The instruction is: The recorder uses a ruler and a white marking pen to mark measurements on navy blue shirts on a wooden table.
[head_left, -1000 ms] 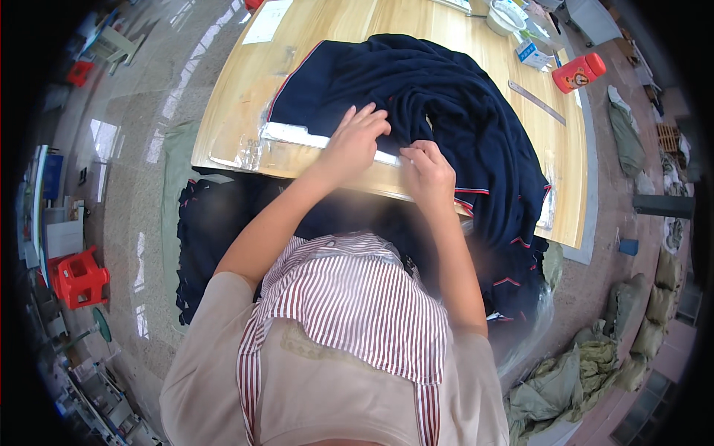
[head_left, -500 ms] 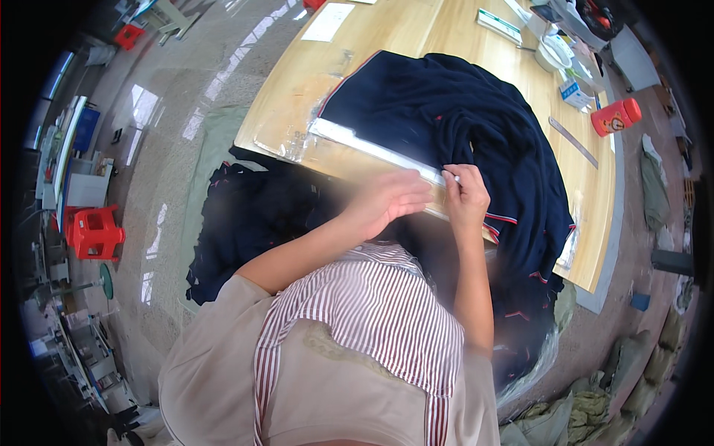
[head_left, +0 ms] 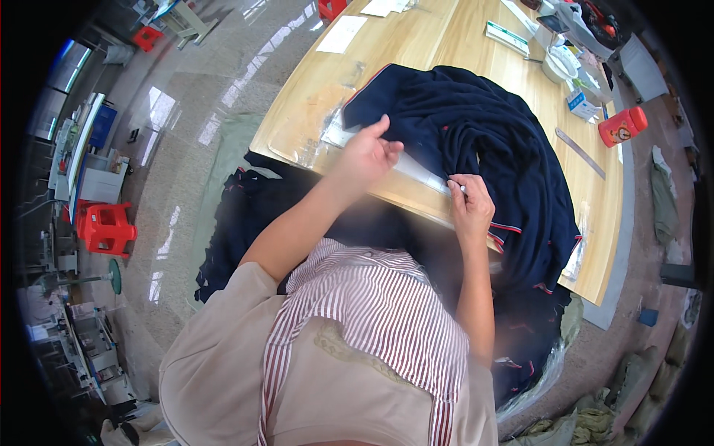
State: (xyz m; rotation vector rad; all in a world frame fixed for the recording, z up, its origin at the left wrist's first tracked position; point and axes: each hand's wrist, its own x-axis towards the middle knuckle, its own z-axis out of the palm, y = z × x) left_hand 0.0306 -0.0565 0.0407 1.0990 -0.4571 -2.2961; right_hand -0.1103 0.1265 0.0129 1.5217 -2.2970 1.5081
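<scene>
A navy knit garment (head_left: 506, 126) with red-and-white edging lies bunched on the wooden table (head_left: 439, 30). Along its near edge runs a flat white strip (head_left: 428, 175), like a ruler or template. My left hand (head_left: 370, 154) is over the strip's left part, thumb raised and fingers apart, with nothing in it; whether it touches the strip I cannot tell. At the strip's right end, my right hand (head_left: 472, 207) pinches a small white stick (head_left: 462, 189), its exact kind too small to make out.
More navy garments (head_left: 290, 204) lie below the table's near edge. On the table are a metal ruler (head_left: 581, 152), a red jar (head_left: 622, 127), a white bowl (head_left: 558, 65), a blue-and-white box (head_left: 581, 104) and paper (head_left: 341, 34). A red stool (head_left: 108, 227) stands at left.
My left hand has lifted and moved up and left across the strip, its fingers opening upward. My right hand stays at the strip's right end with the small white stick. The whole view has shifted slightly.
</scene>
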